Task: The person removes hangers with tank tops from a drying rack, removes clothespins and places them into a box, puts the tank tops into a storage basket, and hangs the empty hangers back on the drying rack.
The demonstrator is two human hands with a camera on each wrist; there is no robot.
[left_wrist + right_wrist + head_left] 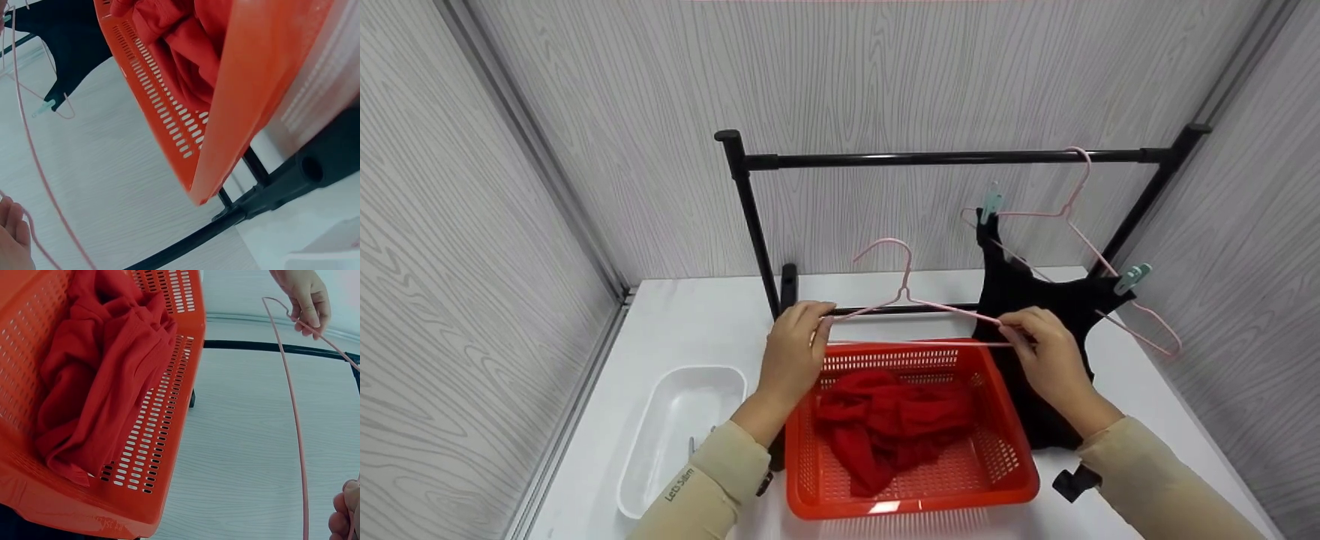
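Note:
A pink wire hanger (905,291) is held up over the far rim of a red plastic basket, its hook pointing upward. My left hand (795,349) pinches its left arm, and my right hand (1046,356) pinches the right arm with thumb and fingers. Nothing hangs on this hanger. Below the hands, a crumpled red garment (885,412) lies inside the basket (915,510). The right wrist view shows both hands on the wire, the left hand (306,301) at the top and the garment (107,377) in the basket.
Behind stands a black garment rack (900,159). From its bar, on the right, hangs another pink hanger (1065,214) with a black garment (1039,300) fixed by green clothespins (1132,278). A white tray (641,450) sits left of the basket, partly behind my left sleeve.

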